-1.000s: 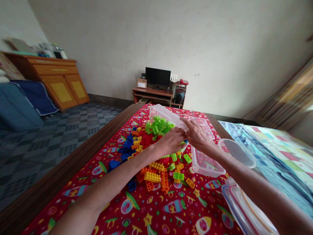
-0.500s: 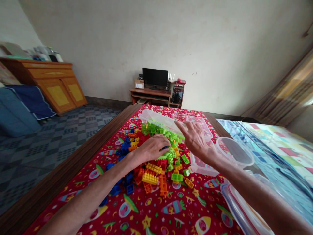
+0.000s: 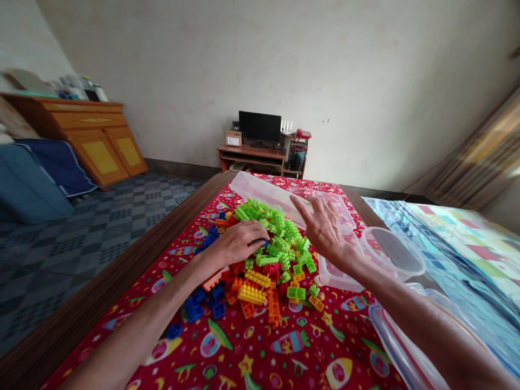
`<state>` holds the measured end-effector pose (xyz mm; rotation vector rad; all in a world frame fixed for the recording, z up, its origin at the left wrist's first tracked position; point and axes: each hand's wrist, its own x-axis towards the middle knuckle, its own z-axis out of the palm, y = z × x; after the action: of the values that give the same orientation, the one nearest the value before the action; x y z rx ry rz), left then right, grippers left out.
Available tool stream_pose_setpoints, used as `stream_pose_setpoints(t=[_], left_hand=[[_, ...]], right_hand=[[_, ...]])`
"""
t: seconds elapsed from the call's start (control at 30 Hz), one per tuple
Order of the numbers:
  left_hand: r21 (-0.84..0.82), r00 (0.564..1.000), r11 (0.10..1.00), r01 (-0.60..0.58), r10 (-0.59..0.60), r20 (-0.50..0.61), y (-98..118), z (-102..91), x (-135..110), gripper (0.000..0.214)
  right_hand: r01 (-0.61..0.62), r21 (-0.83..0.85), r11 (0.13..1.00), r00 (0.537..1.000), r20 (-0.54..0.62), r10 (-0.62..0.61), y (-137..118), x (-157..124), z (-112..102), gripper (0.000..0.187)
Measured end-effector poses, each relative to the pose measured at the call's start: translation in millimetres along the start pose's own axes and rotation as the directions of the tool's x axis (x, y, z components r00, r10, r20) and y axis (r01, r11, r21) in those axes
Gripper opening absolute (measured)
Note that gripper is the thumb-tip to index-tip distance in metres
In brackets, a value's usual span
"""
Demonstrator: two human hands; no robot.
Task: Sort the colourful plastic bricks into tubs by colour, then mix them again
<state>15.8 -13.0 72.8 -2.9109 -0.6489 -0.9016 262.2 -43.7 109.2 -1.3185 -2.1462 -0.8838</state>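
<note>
My left hand (image 3: 239, 241) is low over the left side of a heap of toy building bricks, its fingers curled around a blue brick (image 3: 265, 242) that shows only in part. Green bricks (image 3: 284, 230) spread just beyond and to the right of it. My right hand (image 3: 324, 226), thumb apart from the fingers, grips the near right end of a long translucent plastic container (image 3: 260, 188), which lies tilted behind the green bricks; the fingertips' contact is partly hidden. Yellow bricks (image 3: 252, 295), orange bricks (image 3: 273, 307) and blue bricks (image 3: 194, 306) lie nearer me.
Clear containers (image 3: 339, 279) stand right of the heap, with a round-cornered tub (image 3: 392, 252) alongside. Stacked lids (image 3: 402, 346) lie at the near right. A red patterned cloth (image 3: 227, 357) covers the table. A bed (image 3: 459, 233) stands at right, a monitor desk (image 3: 252, 153) beyond.
My left hand has moved left with the blue brick, away from the green bricks. The long container has shifted back, uncovering more green bricks. My right hand has barely moved.
</note>
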Motion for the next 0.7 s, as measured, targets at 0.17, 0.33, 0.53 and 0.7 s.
stream_pose_setpoints(t=[0.17, 0.33, 0.53, 0.7], left_hand=[[0.002, 0.986, 0.997, 0.083, -0.081, -0.145, -9.8, -4.2, -1.1, 0.017], [0.047, 0.957, 0.979, 0.196, -0.181, -0.228, -28.1, -0.2, -5.9, 0.024], [0.072, 0.946, 0.963, 0.261, -0.241, -0.216, -44.8, 4.5, -13.3, 0.032], [0.076, 0.947, 0.960, 0.268, -0.249, -0.202, -48.4, 7.9, -16.2, 0.033]], right_hand=[[0.007, -0.011, 1.000, 1.000, -0.028, -0.007, 6.4, 3.2, -2.0, 0.079], [-0.023, 0.010, 1.000, 0.999, -0.044, 0.024, 9.0, 3.8, -7.8, 0.083], [-0.027, 0.031, 0.999, 0.994, -0.103, 0.030, 16.2, 5.3, -10.0, 0.088], [-0.151, 0.200, 0.968, 0.971, -0.154, 0.184, 36.7, 9.7, -7.8, 0.074]])
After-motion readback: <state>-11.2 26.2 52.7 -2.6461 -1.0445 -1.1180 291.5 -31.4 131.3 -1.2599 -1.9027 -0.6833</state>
